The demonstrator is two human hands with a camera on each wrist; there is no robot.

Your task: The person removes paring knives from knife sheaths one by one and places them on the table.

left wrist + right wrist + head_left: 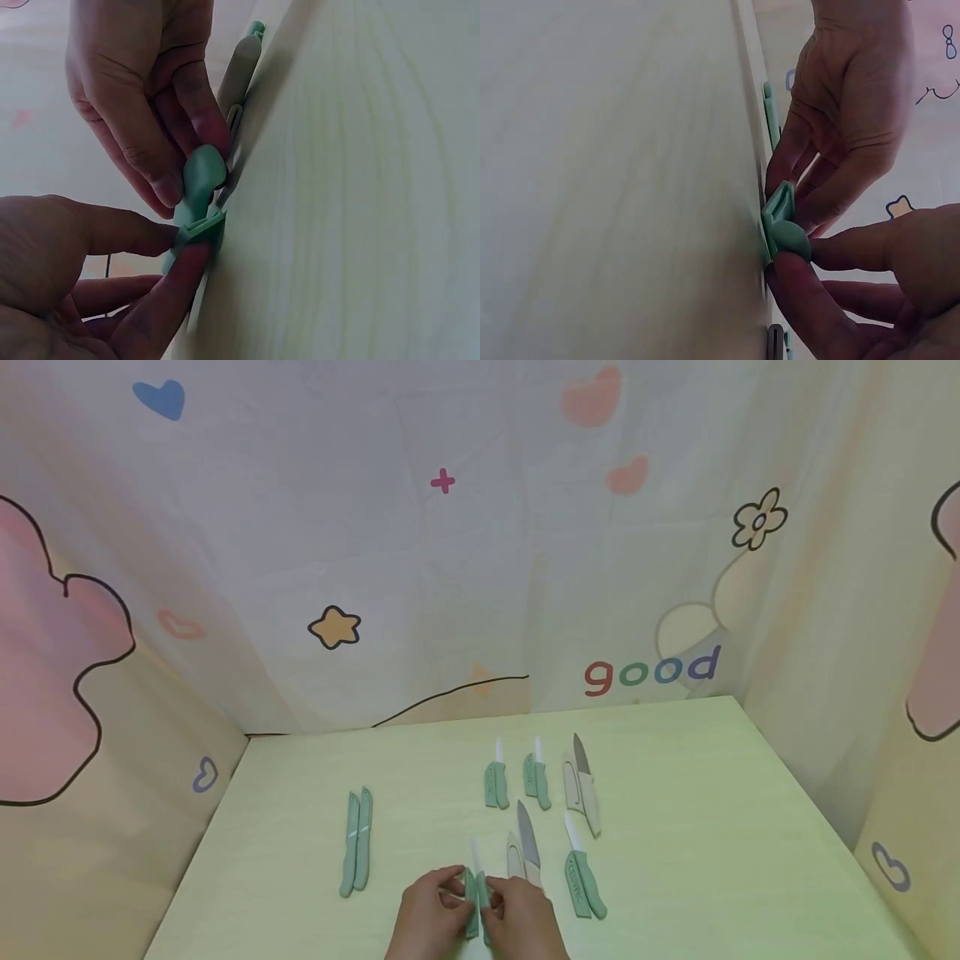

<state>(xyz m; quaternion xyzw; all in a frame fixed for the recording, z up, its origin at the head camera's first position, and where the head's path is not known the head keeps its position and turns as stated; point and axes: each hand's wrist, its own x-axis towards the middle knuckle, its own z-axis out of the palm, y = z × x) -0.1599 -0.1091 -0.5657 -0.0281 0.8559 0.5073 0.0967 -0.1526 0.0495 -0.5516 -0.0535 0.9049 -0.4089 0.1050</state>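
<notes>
Near the front of the table, my left hand (435, 912) pinches a green knife sheath (471, 906) between thumb and fingers. Beside it my right hand (527, 914) pinches the handle of a green paring knife (483, 887), whose pale blade points away from me. Sheath and knife lie side by side, with the blade outside the sheath. The left wrist view shows the handle's rounded end (204, 169) close to the sheath's open end (204, 225). Just right of my right hand lie a beige-handled knife (528, 835) and its beige sheath (514, 856), partly hidden by that hand.
Two sheathed green knives (363, 839) lie together on the left of the table (285, 827). Farther back are green knives (500, 781) beside their sheaths and a beige knife (588, 789) with its sheath. Another green knife (587, 877) lies at right. Printed curtains (480, 568) surround the table.
</notes>
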